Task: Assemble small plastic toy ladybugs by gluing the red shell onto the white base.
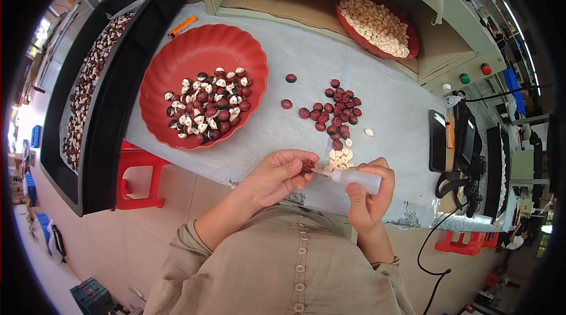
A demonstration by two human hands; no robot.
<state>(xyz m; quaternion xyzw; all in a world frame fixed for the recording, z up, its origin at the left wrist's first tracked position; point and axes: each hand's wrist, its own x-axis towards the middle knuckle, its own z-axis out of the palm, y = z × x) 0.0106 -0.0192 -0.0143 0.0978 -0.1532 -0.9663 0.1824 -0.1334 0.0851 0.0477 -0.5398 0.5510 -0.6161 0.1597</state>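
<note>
Between the fingertips of my left hand (276,177) is a small dark red round piece (308,166). My right hand (373,192) is wrapped round a translucent white squeeze bottle (361,181), whose narrow nozzle points left and meets the red piece or comes very close to it. Just beyond my hands lies a small heap of cream-coloured flat pieces (339,158). Farther off, loose dark red pieces (337,108) with black parts are scattered on the white-covered table (377,114). At the left, a scalloped red bowl (177,49) holds many red, black and cream assembled pieces (209,105).
A long black tray (127,79) full of similar pieces stands at the left, above a red stool (141,179). Under the pale cabinet at the back sits a red bowl of cream pieces (377,23). An orange cutter (182,26) lies behind the big bowl. Phones and cables (457,144) lie right.
</note>
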